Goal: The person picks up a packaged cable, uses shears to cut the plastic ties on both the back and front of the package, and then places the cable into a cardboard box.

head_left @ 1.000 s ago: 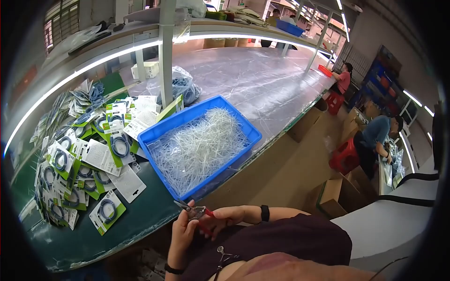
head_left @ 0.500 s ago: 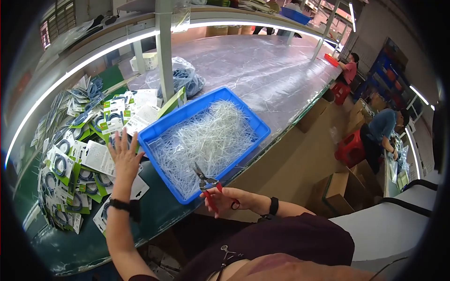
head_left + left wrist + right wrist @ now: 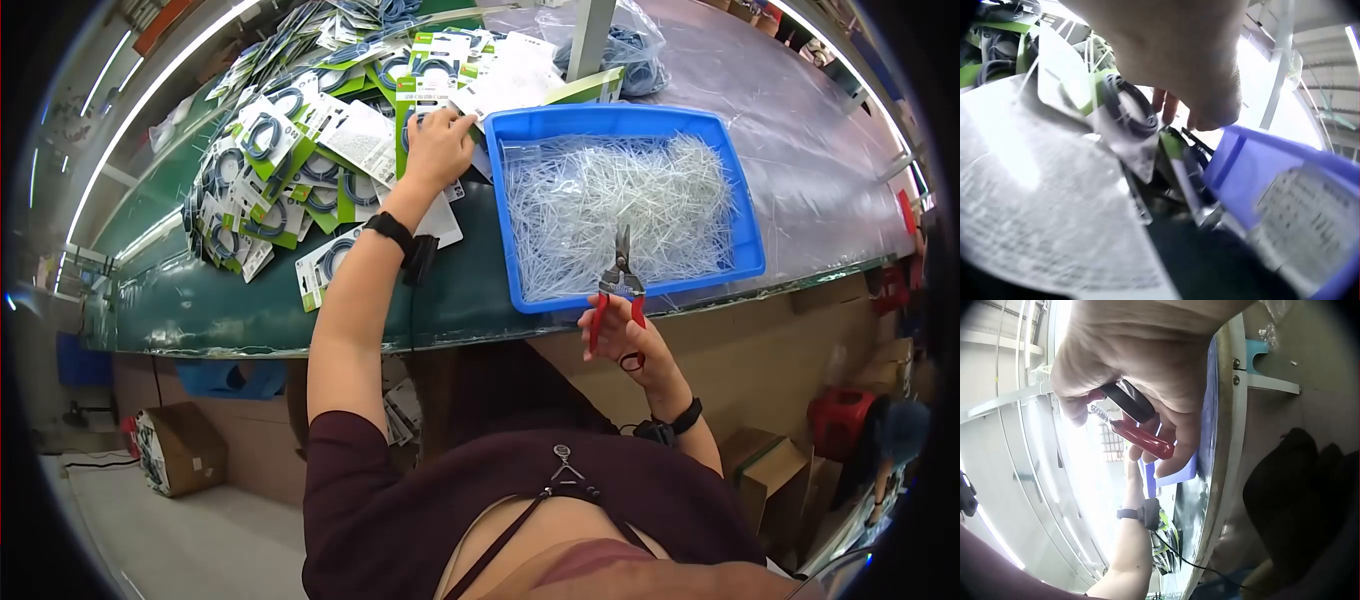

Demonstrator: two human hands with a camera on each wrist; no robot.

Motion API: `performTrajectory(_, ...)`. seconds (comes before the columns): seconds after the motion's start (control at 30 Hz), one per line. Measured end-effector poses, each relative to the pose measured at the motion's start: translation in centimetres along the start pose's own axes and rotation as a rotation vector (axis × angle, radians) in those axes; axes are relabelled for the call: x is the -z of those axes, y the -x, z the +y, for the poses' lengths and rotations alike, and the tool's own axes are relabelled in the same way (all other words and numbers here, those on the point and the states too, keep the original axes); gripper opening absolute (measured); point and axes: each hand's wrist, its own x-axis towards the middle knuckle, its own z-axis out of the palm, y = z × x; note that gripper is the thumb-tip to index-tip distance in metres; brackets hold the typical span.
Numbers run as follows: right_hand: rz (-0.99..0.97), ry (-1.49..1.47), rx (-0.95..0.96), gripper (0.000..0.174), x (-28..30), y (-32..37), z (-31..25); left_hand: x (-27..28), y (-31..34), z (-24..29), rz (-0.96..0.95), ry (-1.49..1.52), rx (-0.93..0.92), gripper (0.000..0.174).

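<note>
Red handles marked the clippers [image 3: 608,310], gripped in the person's right hand [image 3: 648,352], which had its fingers curled about them (a dark loop hung at the lower end of one handle). The blades pointed away from the person, over the near rim of a blue plastic tray [image 3: 560,301] and toward the thin white strands [image 3: 640,190] heaped inside it.

Of the two hands, the left hand [image 3: 440,152] was at the right side of the pile of carded cables [image 3: 262,140], its fingers reaching down among the cards near the left wall of the tray. Whether they pinched a card, I could not tell, since the wrist's own view hid the fingertips.

Green and white cards with blue-grey coiled cords overlapped across the dark green bench [image 3: 450,315]; one carded cable [image 3: 318,274] lay at the pile's near edge, beside the left forearm. Beyond the tray, next to a pale post [image 3: 590,40], sat a clear plastic bag [image 3: 640,62] with more blue-grey cord in it.
</note>
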Motion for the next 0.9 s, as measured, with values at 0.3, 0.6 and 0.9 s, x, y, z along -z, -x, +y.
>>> performTrajectory(0.3,-0.008,-0.026,-0.032,0.07,0.7,-0.1,-1.0,-2.1,-13.8,0.7,-0.146,0.525,-0.292,0.041)
performTrajectory(0.6,0.089,0.173,-0.123,0.071,1.6,0.5,-0.6,-2.7,-14.2,3.4,-0.506,-0.022,-0.169,0.055)
performTrajectory(0.9,0.15,-0.028,-0.078,0.07,0.0,0.4,-1.5,-2.0,-13.6,1.8,-0.618,-0.217,-0.461,0.05)
